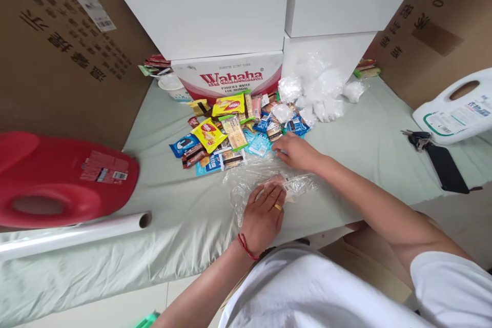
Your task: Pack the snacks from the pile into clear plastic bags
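My left hand (267, 211), with a gold ring and a red string bracelet, lies with its fingers stretched over crumpled clear plastic film (240, 189). A pink packet (292, 196) shows partly under the film beside these fingers. My right hand (298, 152) is bent at the near right side of a pile of wrapped snacks, thumb and forefinger apart, with nothing visible between them. Closest to it are light-blue packets (259, 143) and a dark-banded biscuit packet (274, 131). Yellow wafer packets (210, 135) lie further left in the pile.
Behind the snacks stands a Wahaha carton (230, 77), with clear plastic-wrapped bundles (323, 89) to its right. A red jug (103, 174) and a film roll (88, 233) lie left. On the right are a white bottle (457, 107), keys (418, 139) and a black phone (446, 166).
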Motion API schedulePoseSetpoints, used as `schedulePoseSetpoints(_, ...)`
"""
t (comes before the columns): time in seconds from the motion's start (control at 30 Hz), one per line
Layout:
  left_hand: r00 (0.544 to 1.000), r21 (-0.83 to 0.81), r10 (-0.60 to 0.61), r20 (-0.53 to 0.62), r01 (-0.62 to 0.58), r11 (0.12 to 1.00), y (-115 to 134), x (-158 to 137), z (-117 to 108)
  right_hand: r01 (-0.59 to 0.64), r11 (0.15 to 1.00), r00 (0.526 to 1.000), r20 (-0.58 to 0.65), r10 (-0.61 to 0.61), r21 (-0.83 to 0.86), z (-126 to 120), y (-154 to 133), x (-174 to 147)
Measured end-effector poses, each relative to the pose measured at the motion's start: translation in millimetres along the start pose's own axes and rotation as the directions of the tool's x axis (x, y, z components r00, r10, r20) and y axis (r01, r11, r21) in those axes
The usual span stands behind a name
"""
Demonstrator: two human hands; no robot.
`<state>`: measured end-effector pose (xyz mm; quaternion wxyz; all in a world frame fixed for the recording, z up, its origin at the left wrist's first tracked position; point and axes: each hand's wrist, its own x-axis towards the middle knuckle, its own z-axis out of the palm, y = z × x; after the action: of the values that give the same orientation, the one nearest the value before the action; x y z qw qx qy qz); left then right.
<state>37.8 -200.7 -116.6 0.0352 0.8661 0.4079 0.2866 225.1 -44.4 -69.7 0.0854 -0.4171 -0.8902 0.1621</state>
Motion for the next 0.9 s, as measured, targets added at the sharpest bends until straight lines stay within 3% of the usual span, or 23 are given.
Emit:
schedulePoseSetpoints(0.07, 1.0, -0.028, -0.012, -0.001, 0.012, 1.0, -0.8, 0.3, -0.6, 0.08, 0.992, 0.995, 0.073, -0.073, -0.099, 9.4, -8.9, 25.7)
schedulePoseSetpoints(0.2, 0.999, -0.076, -0.054, -0.003, 0.054, 0.996, -2.9, -1.9, -1.6, 0.11, 0.978, 0.969, 0.237, -0.066, -0.178, 22.0, -14.9, 55.3)
schedulePoseSetpoints(0.3, 0.999, -0.06, -0.039, 0.021, 0.04, 0.997, -6.0, -4.1, -1.0, 0.132, 0.984, 0.946, 0.312, -0.089, -0.117, 22.5, -11.5, 59.6)
schedulePoseSetpoints(0.4, 0.999, -0.038, -0.02, 0.048, 0.022, 0.999, -8.0, -4.4, -0.7, 0.22, 0.975, 0.933, 0.29, -0.213, 0.007, 16.1, -7.4, 54.8)
schedulePoseSetpoints(0.53, 0.998, 0.013, -0.035, 0.059, 0.034, 0.999, -4.6, -4.6, -2.4, 0.337, 0.922, 0.921, 0.135, -0.365, 0.19, -2.7, -10.1, 36.0)
schedulePoseSetpoints(0.7, 0.988, 0.116, -0.119, 0.094, 0.108, 0.987, 6.2, -7.1, -4.9, 0.32, 0.939, 0.935, 0.117, -0.335, 0.126, -19.1, -30.8, -13.2)
schedulePoseSetpoints(0.9, 0.982, 0.064, -0.117, 0.15, 0.109, 0.992, 7.7, -3.3, -5.0, 0.357, 0.934, 0.934, 0.029, -0.357, 0.003, 11.2, -45.9, -78.7)
